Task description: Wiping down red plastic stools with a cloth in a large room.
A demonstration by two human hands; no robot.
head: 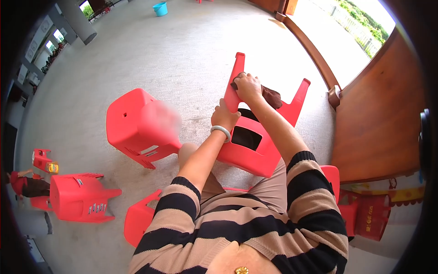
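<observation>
A red plastic stool lies tipped over in front of my knees, its legs pointing away from me. My left hand grips the base of its left leg, and a pale bangle circles that wrist. Farther up the same leg, my right hand presses a dark brown cloth around the plastic. Part of the cloth hangs down on the right side of that hand. The stool's other visible leg sticks out to the right, untouched.
Stacked red stools stand to the left, with another stack farther left near a seated person. A red stool is beside my left elbow. A wooden door stands at right. A blue bucket sits far ahead.
</observation>
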